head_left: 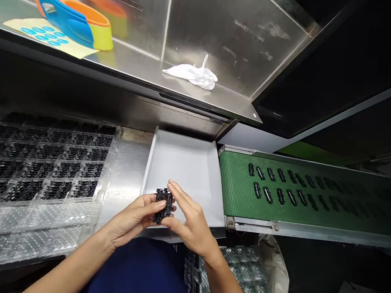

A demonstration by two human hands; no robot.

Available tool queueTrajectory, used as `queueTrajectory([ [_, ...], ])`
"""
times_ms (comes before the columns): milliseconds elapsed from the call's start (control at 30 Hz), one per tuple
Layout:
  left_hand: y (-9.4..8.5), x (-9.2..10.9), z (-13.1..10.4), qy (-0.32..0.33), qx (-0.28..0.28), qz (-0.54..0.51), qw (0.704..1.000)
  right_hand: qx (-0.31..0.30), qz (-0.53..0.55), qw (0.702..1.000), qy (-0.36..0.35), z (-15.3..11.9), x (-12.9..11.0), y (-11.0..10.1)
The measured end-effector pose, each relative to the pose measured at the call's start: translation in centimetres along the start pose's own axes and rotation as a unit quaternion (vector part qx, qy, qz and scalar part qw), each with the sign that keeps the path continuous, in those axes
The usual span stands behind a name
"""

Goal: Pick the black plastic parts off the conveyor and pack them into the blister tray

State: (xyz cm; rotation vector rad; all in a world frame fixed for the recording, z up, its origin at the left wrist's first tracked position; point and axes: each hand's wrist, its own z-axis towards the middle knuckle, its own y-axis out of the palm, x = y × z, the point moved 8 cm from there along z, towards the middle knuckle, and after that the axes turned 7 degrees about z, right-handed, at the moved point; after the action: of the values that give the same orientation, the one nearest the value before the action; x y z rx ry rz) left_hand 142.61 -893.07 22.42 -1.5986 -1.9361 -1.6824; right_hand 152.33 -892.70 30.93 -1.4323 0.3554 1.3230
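Observation:
A small stack of black plastic parts (162, 206) is between my hands, over the near left part of a white tray (182, 141). My left hand (136, 217) grips the stack from the left, its thumb across the front. On the other side, my right hand (188, 216) has its fingers extended along the stack's right edge, with the thumb by the lower corner. To the left, a clear blister tray (63, 220) carries many black parts in its far rows; the near pockets hold none. Two rows of black parts (267, 194) lie on the green conveyor (235, 205) at the right.
Above the bench runs a metal shelf (130, 68) with a white cloth or glove (199, 75) and an orange, blue and yellow object (80, 22) on a paper sheet. More clear trays (248, 271) and a pale bag (276, 269) are below the conveyor.

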Motion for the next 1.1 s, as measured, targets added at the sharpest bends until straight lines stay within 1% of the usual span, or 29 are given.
queueTrajectory([
  [67,-0.5,0.0,-0.4,-0.002,0.001,0.003,1.000,-0.006,-0.009,1.000,-0.016,0.0,-0.3,0.5],
  [167,-0.8,0.0,-0.8,-0.014,-0.010,0.003,1.000,0.001,-0.021,0.999,-0.050,0.0,-0.9,0.7],
  [267,-0.5,-0.1,-1.0,-0.027,-0.022,0.006,0.999,-0.010,-0.046,0.996,-0.079,-0.3,-1.5,0.9],
  [367,0.3,-0.1,-0.9,-0.033,-0.046,0.007,0.998,-0.025,-0.087,0.992,-0.085,-0.7,-1.6,0.7],
  [467,1.1,-0.3,-0.4,-0.034,-0.063,0.023,0.997,-0.032,-0.129,0.988,-0.076,-1.3,-1.4,0.1],
  [567,1.9,-0.6,0.3,-0.033,-0.074,0.048,0.996,-0.026,-0.155,0.985,-0.065,-2.1,-1.5,-1.0],
  [767,3.9,-1.3,2.7,-0.038,-0.105,0.123,0.986,-0.020,-0.211,0.976,-0.044,-3.6,-1.3,-3.4],
  [867,4.8,-2.1,4.2,-0.061,-0.120,0.119,0.984,-0.003,-0.206,0.978,-0.036,-4.1,-0.5,-4.5],
  [933,5.4,-2.9,5.1,-0.087,-0.117,0.096,0.985,0.007,-0.169,0.985,-0.022,-4.5,0.4,-5.0],
  [1033,6.3,-3.9,6.4,-0.112,-0.101,0.060,0.987,0.011,-0.069,0.997,0.014,-5.0,2.6,-6.0],
  [1067,6.8,-4.0,6.7,-0.113,-0.101,0.054,0.987,0.006,-0.042,0.999,0.028,-5.1,3.6,-6.6],
  [1100,7.2,-4.1,7.0,-0.109,-0.104,0.050,0.987,0.017,-0.035,0.998,0.047,-5.1,4.9,-7.7],
])
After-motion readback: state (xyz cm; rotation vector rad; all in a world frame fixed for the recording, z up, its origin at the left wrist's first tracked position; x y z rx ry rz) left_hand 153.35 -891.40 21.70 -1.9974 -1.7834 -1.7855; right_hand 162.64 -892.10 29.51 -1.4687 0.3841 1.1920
